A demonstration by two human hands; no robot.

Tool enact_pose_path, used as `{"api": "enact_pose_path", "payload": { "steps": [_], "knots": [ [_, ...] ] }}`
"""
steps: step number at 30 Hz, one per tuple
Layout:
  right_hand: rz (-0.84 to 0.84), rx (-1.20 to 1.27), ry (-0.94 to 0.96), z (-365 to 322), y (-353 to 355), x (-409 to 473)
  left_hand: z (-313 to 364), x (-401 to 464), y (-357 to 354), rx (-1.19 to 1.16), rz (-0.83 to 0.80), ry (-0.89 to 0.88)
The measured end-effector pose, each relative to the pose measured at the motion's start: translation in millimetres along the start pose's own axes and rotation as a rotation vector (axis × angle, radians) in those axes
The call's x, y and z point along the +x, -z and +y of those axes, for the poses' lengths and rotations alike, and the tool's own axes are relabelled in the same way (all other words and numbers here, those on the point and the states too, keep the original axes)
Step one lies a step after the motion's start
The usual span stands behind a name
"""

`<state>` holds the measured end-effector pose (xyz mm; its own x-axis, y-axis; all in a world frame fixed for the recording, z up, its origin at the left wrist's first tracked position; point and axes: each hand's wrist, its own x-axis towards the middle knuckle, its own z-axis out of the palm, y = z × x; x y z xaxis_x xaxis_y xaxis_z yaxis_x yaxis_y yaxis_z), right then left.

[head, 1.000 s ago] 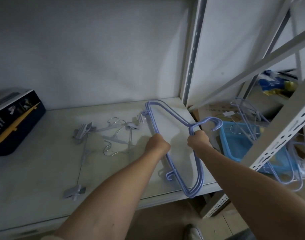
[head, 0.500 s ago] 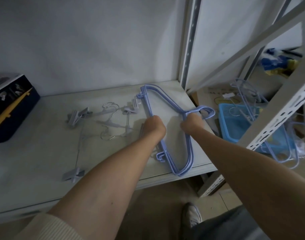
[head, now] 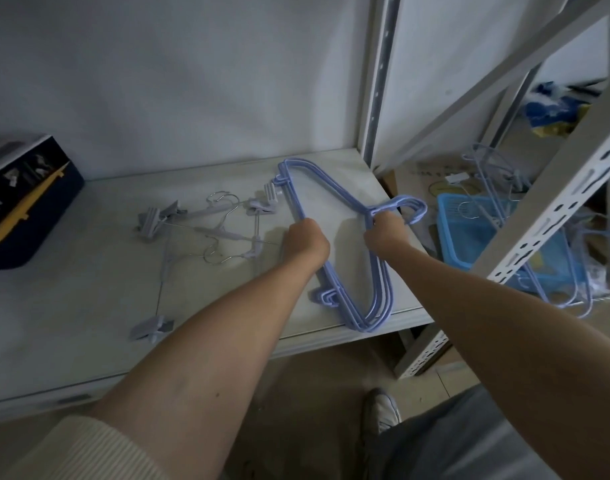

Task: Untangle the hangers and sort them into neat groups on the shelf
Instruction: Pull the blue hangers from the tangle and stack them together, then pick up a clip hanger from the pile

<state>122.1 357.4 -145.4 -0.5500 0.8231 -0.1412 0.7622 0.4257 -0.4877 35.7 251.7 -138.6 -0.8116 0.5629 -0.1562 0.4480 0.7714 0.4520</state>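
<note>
While both our forearms reach fwd over the shelf (head: 89, 341) edge, each grip is curled round part of the blue hanger stack (head: 373, 299). Left hand (head: 305, 239) grasps the straight bottom bar approx. mid-length; right hand (head: 383, 230) clenches the neck just below the hooks, which poke out to the right past the shelf's side edge. The stack lies flat or nearly so on the right end of the shelf, its long axis running from the near front edge, where one rounded shoulder slightly overhangs, away toward the back wall. So the stack sits directly under both grips, w/ the right hand nearer the hooks and the left nearer the clip hangers (head: 206, 230).

Those grey clip hangers w/ metal hooks lie in a loose tangle just left of the stack, close to our left hand, not touching it as far as we can tell. We judge the blue group is being squared up; clip hangers look unsorted.

Farther left sits a dark box (head: 26, 202) w/ yellow band; its print is too small to read. Beyond the upright, a blue basket (head: 470, 237) w/ more hangers.
</note>
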Motion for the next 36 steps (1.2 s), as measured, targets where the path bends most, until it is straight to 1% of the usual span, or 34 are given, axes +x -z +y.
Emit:
{"api": "enact_pose_path", "payload": {
  "steps": [2,4,6,9,13,17,20,25,30,34,36],
  "knots": [
    [0.007,-0.010,-0.019,-6,1,-1,-3,-1,3,-0.029,0.003,-0.016],
    [0.055,-0.027,0.001,-16,0,-3,-8,-3,9,-0.069,0.026,-0.036],
    [0.099,-0.028,0.053,-31,-2,-5,-18,-3,21,-0.122,0.082,-0.070],
    [0.100,0.023,0.162,-57,-8,-10,-47,-2,47,-0.184,0.193,-0.107],
    [0.064,0.024,0.318,-97,-24,-22,-106,-2,84,-0.214,0.342,-0.041],
    [-0.007,0.023,0.446,-139,-50,-38,-169,-10,110,-0.173,0.395,0.085],
    [-0.079,0.007,0.481,-164,-72,-47,-204,-16,119,-0.164,0.387,0.162],
    [-0.161,-0.119,0.422,-185,-105,-40,-232,-17,120,-0.185,0.362,0.164],
    [-0.105,-0.199,0.364,-189,-113,-30,-239,-9,116,-0.186,0.323,0.127],
    [-0.216,-0.204,0.368,-188,-119,-23,-238,-3,115,-0.202,0.272,0.097],
    [-0.200,-0.162,0.412,-191,-116,-23,-235,-3,116,-0.222,0.242,0.072]
  ]
}}
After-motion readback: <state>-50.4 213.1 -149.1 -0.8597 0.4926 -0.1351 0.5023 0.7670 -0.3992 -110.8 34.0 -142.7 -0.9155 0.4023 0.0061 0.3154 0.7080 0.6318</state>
